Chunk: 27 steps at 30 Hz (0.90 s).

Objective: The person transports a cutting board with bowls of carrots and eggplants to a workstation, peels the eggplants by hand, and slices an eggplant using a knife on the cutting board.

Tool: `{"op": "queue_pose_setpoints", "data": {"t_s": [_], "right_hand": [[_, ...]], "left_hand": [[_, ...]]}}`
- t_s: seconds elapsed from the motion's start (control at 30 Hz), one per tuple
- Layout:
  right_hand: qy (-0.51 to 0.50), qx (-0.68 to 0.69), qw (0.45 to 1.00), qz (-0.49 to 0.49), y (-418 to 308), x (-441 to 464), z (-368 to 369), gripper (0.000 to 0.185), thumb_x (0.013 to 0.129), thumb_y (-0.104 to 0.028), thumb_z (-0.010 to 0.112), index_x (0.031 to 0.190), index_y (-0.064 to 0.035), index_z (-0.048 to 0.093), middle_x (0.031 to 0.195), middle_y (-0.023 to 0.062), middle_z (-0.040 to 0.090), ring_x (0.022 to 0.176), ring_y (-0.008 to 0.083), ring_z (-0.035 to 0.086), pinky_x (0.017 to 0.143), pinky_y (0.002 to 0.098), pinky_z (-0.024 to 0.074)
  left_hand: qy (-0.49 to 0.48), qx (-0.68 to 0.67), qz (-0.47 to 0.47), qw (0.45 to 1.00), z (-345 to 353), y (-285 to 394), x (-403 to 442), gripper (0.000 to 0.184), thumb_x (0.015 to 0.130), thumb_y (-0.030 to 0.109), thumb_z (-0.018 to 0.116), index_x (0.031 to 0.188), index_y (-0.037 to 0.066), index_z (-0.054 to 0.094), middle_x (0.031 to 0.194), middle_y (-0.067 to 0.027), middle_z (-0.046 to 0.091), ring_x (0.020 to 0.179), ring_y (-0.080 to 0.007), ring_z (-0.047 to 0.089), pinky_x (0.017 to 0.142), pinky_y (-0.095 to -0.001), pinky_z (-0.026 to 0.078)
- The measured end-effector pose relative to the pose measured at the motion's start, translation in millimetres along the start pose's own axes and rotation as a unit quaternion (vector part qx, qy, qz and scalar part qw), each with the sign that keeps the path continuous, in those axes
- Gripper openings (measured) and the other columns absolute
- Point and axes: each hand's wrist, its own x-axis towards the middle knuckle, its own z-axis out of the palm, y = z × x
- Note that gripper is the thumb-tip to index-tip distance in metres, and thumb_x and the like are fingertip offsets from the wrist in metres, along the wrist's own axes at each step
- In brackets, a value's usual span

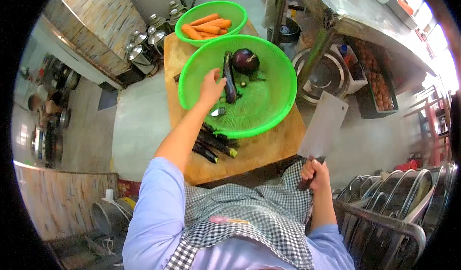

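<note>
Over the large green plastic basket (269, 107), my left hand (211, 86) is open, its thumb and fingers apart. Right beside its fingertips lies a long dark eggplant (229, 80); whether they touch it I cannot tell. A round purple eggplant (245, 61) sits at the basket's far side, with small cut-off pieces near it. My right hand (315, 174) grips the handle of a cleaver (324, 126), held blade up off the board's right side. Several long dark vegetables with pale green cut ends (213, 143) lie on the wooden board (264, 150), partly under the basket rim.
Behind stands a smaller green basket (192, 15) of carrots (206, 27). Thermos flasks (144, 49) stand on the floor at left. A metal table (355, 11) borders the right, with a crate of eggs (377, 78) below. Pot lids (394, 188) fill a rack at lower right.
</note>
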Motion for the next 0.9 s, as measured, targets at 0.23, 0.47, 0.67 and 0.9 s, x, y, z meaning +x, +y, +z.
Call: {"op": "queue_pose_setpoints", "data": {"t_s": [0.23,0.47,0.67,0.9], "right_hand": [[-0.073,0.045,0.995,0.044,-6,7,-10,0.026,0.079,-0.025,0.067,0.085,-0.0047,0.051,0.05,0.0,0.039,0.04,0.0115,0.039,0.039,0.0282,0.0308],[-0.058,0.052,0.996,0.045,-7,8,-2,0.029,0.078,-0.027,0.068,0.08,-0.0039,0.05,0.05,-0.0001,0.039,0.039,0.0108,0.039,0.038,0.0276,0.0305],[-0.046,0.011,0.998,0.028,-3,10,1,0.025,0.079,-0.022,0.066,0.077,-0.0065,0.046,0.052,0.0001,0.036,0.042,0.0115,0.038,0.039,0.0283,0.031],[-0.017,-0.353,0.934,-0.06,4,12,76,0.015,0.079,-0.011,0.062,0.08,0.0013,0.052,0.062,0.0056,0.051,0.049,0.0162,0.048,0.048,0.0306,0.0417]], "left_hand": [[0.06,0.066,-0.164,0.982,87,-48,76,0.051,0.08,0.02,0.061,0.121,-0.006,0.046,0.114,-0.0233,0.055,0.109,-0.036,0.052,0.089,-0.0424,0.042],[0.006,-0.137,-0.258,0.956,70,-73,85,0.044,0.073,0.012,0.064,0.111,-0.003,0.047,0.095,-0.0165,0.057,0.081,-0.0257,0.058,0.07,-0.0397,0.046],[-0.031,-0.198,-0.101,0.975,-33,58,35,0.032,0.075,0.024,0.067,0.092,0.002,0.052,0.071,-0.0044,0.049,0.065,-0.0189,0.049,0.066,-0.0318,0.043],[-0.115,-0.036,0.061,0.991,-96,96,-84,0.045,0.079,0.036,0.063,0.101,-0.002,0.056,0.085,-0.0146,0.062,0.076,-0.0236,0.059,0.071,-0.0319,0.046]]}}
